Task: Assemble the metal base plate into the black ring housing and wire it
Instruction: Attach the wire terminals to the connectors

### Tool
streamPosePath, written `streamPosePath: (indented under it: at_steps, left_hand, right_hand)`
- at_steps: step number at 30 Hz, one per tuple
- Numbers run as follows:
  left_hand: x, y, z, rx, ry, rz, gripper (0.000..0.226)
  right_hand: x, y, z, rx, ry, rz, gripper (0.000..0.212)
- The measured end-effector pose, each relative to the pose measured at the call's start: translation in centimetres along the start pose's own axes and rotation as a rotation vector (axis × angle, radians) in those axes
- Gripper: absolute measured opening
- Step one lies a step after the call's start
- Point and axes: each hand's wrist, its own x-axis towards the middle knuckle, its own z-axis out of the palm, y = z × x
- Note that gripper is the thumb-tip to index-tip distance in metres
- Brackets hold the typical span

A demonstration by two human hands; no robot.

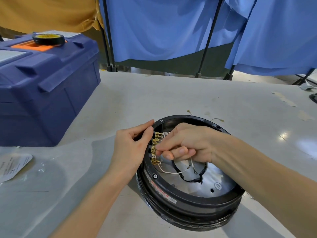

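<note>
The black ring housing (188, 200) lies on the table with the shiny metal base plate (205, 182) seated inside it. A row of brass terminals (155, 146) runs along its inner left wall. My left hand (132, 148) grips the housing's left rim beside the terminals. My right hand (185, 143) reaches into the ring and pinches a wire connector at the terminal row. White wires (171, 171) with ring lugs and a black sleeved wire loop (190, 179) lie over the plate below my right hand.
A blue toolbox (42, 86) stands at the left with a roll of black tape (48, 39) on its lid. A plastic bag with a paper sheet (13, 165) lies at the left edge. Two loose lugged wires (217, 119) rest behind the housing. Blue curtains hang at the back.
</note>
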Motion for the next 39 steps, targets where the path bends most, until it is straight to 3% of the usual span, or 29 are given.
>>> streamPosePath:
  at_steps: [7, 14, 19, 23, 30, 35, 39]
  left_hand:
    - [-0.1, -0.1, 0.0, -0.019, -0.009, -0.011, 0.020]
    - [-0.1, -0.4, -0.3, -0.039, -0.008, -0.026, 0.018]
    - [-0.1, -0.3, -0.3, -0.034, 0.004, -0.046, 0.018]
    - [0.0, 0.0, -0.6, 0.018, -0.034, -0.047, 0.020]
    - [2.1, 2.0, -0.1, 0.264, -0.102, 0.081, 0.020]
    - [3.9, 2.8, 1.9, 0.417, -0.243, 0.118, 0.026]
    - [5.1, 2.2, 2.8, 0.501, -0.281, 0.132, 0.023]
  right_hand:
    - [0.0, 0.5, 0.5, 0.007, 0.087, 0.017, 0.021]
    - [-2.7, 0.7, -1.5, 0.114, 0.047, 0.069, 0.056]
    - [-5.1, 0.9, -3.0, 0.152, 0.101, -0.017, 0.047]
    - [-5.9, 0.9, -4.3, 0.004, 0.296, -0.125, 0.033]
    - [-5.1, 0.6, -11.9, -0.020, 0.906, -0.433, 0.027]
    - [-1.5, 3.1, -16.0, -0.219, 0.952, -0.344, 0.009]
    - [1.7, 4.7, -17.1, -0.445, 0.925, -0.284, 0.015]
